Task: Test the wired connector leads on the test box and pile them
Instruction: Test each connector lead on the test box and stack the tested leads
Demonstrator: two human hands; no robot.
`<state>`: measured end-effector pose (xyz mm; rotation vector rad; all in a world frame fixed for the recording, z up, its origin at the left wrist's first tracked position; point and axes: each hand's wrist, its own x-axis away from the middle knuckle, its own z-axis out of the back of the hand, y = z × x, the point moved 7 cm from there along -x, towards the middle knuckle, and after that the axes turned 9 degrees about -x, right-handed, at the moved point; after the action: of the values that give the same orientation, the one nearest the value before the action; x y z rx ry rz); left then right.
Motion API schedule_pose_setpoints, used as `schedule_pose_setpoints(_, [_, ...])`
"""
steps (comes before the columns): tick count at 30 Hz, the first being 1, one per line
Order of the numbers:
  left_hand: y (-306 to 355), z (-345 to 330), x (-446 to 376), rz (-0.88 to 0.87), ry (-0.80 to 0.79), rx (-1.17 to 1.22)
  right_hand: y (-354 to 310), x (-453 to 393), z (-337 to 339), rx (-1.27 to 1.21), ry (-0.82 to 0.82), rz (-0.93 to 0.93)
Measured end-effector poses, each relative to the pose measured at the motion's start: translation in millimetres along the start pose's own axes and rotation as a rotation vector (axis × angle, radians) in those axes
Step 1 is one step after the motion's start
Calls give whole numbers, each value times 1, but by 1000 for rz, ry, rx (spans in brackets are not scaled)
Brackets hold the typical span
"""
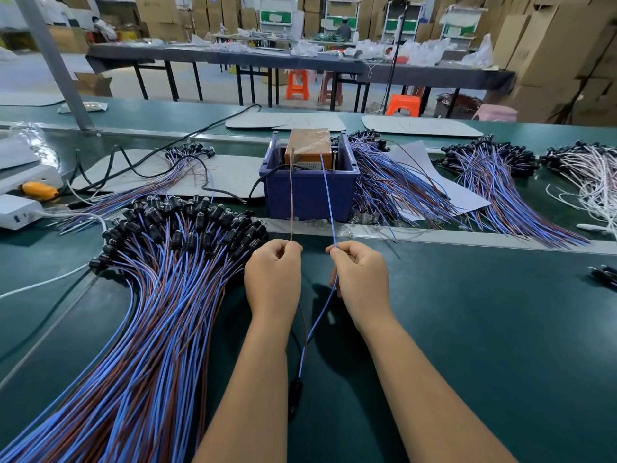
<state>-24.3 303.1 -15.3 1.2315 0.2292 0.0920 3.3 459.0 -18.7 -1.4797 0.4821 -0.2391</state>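
Observation:
My left hand pinches the brown wire of one lead, and my right hand pinches its blue wire. Both wires run up to the two metal pins on the orange test box, which sits in a blue plastic bin. The lead's black connector hangs low between my forearms. A big pile of blue-and-brown leads with black connectors lies to the left of my hands.
More bundles of leads lie right of the bin, with further ones and a white-wired bundle beyond. A white device and black cables sit at the left. Green mat lies bare to my right.

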Motion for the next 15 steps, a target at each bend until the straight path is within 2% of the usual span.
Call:
schedule_pose_setpoints(5, [3,3,1,-22,47,-8,-3,2,5,-24,52,28])
schedule_pose_setpoints(8, [3,6,3,-18,74,66,-4,3,13,-38,119,33])
schedule_pose_setpoints(15, [2,1,-2,-68,10,74,-6,2,27,-37,198,-13])
